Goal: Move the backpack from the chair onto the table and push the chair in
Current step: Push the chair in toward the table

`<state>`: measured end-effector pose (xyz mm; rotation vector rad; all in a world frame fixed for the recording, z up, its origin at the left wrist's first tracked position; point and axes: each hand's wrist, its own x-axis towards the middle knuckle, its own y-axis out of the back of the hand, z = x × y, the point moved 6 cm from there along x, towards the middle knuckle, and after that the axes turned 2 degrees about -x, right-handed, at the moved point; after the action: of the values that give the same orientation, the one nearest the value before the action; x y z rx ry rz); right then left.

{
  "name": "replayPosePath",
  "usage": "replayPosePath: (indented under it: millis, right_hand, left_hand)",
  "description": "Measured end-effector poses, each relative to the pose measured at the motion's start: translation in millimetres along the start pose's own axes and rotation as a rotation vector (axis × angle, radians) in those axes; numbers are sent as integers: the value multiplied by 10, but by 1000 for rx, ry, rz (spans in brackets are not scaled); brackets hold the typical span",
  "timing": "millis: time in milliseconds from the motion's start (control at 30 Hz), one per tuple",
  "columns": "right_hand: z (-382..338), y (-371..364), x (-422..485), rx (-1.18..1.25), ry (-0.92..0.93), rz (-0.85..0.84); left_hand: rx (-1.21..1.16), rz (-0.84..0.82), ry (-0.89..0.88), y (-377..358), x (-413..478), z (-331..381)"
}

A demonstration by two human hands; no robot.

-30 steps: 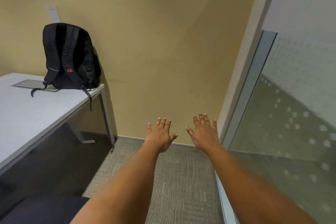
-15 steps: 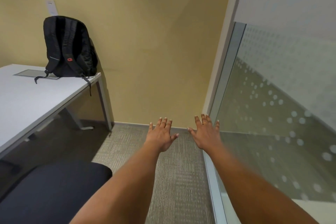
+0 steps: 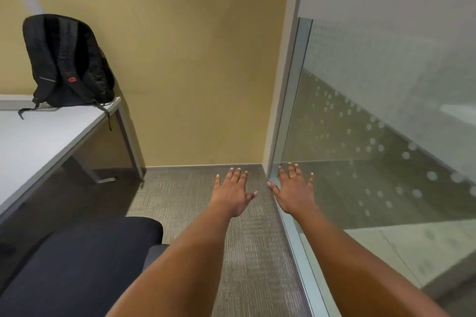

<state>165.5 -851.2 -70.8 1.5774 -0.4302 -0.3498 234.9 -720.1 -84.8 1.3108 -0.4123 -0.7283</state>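
Backpack (image 3: 68,62) upright on table (image 3: 38,136); left hand (image 3: 233,193) and right hand (image 3: 295,193) spread, empty.

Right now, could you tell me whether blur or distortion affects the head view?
Head view: wide-angle bending bows the glass partition frame and table edge; backpack slightly soft; forearms blur near the bottom edge; left hand and right hand fairly sharp.
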Motion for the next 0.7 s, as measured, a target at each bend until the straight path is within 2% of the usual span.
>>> replayPosePath:
  millis: [167, 700]
  right_hand:
    - [-125, -83, -529, 12, -64, -10]
    - [-132, 150, -1683, 4, -139, 29]
  left_hand:
    - [31, -48, -50, -135, -459, -26]
    - [65, -30, -128, -127, -1499, 299]
